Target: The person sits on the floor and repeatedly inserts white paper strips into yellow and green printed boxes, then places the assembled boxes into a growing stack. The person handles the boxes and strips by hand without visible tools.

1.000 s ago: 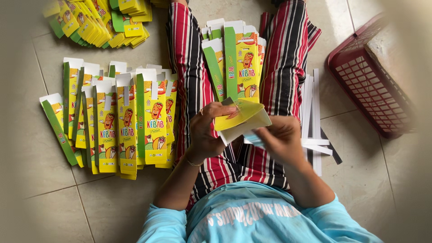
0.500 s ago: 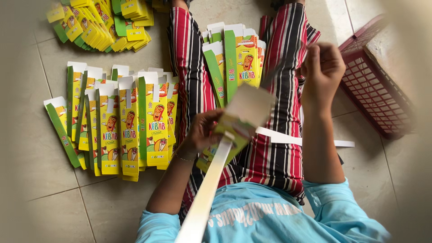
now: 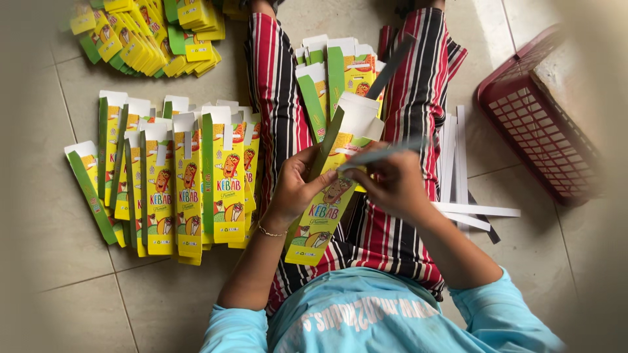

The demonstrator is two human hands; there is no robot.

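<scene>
While the left hand pinches the flat yellow carton at its edge, the right hand pinches a blurred strip above it.

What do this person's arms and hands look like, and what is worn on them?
Both arms are bare from short light-blue sleeves down. The left hand has a thin gold-coloured bracelet at the wrist. The right hand shows no glove, and no ring or watch that can be made out. Neither hand is gloved.

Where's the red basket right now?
In the head view the red basket sits on the tiled floor at the upper right, beside the person's right leg, just beyond the white paper strips.
</scene>
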